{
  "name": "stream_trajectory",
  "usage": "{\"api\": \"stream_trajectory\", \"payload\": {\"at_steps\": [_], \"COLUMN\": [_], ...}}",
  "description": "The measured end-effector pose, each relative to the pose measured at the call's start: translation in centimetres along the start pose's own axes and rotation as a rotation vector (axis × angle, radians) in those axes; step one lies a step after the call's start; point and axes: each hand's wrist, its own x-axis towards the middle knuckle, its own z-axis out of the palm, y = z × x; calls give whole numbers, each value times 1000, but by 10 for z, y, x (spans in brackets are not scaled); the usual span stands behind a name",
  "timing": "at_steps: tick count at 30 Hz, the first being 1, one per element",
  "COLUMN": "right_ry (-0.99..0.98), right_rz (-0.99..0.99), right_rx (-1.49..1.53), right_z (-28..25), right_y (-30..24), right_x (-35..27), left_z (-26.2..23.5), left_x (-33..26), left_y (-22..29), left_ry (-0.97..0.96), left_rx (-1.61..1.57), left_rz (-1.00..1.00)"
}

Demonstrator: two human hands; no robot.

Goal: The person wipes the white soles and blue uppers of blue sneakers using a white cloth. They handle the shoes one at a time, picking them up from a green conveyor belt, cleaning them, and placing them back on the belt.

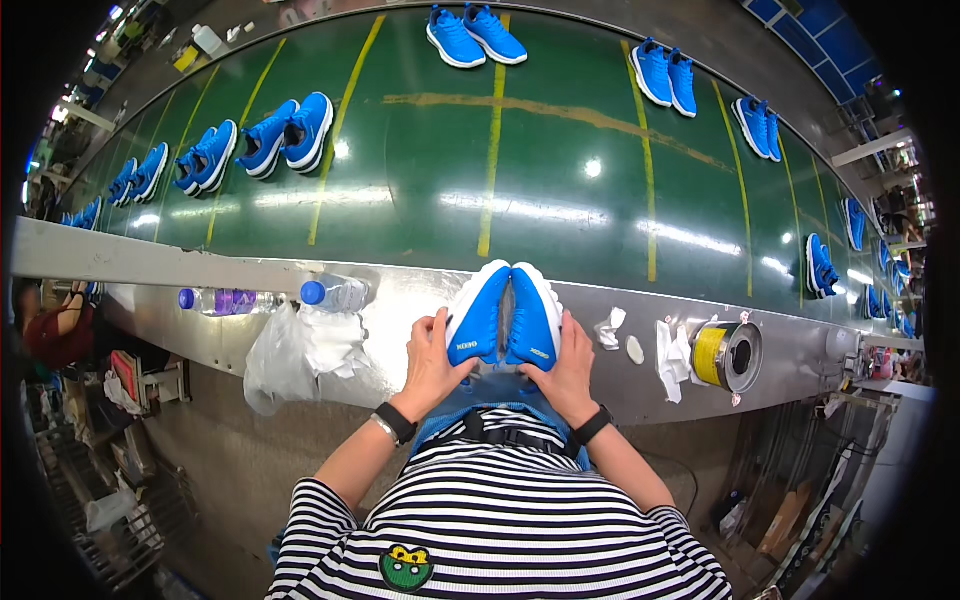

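Observation:
Two blue sneakers with white soles stand side by side at the metal ledge in front of me, heels together near my body and toes toward the green conveyor belt. My left hand grips the left sneaker, fingers along its outer side and thumb by the heel. Around the right sneaker my right hand is closed in the same way, thumb at the heel. A narrow gap runs between the two shoes. The inner sides and soles are mostly hidden.
The green belt with yellow lines carries several pairs of blue sneakers. On the metal ledge lie water bottles, a plastic bag with white paper, and, to the right, paper scraps and a yellow-labelled tin.

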Motion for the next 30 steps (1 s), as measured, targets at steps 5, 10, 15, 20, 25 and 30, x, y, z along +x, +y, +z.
{"api": "stream_trajectory", "payload": {"at_steps": [5, 10, 15, 20, 25, 30], "right_ry": [-92, -186, -460, -626, -771, -794], "right_rz": [-19, 144, 227, 165, 137, 124], "right_rx": [54, 405, 667, 949, 1055, 1031], "right_z": [2, 11, 9, -32, -49, -50], "right_y": [5, 37, 55, 45, 36, 30], "right_x": [5, 12, 38, 37, 38, 41], "left_z": [20, 18, 10, -27, -38, -37], "left_x": [5, 21, 50, 44, 47, 47], "left_y": [-25, -35, -42, -45, -37, -42], "left_ry": [-12, -154, -461, -690, -891, -918], "left_rx": [-117, -399, -892, -1157, -1225, -1226], "left_rz": [17, -154, -254, -219, -205, -178]}}
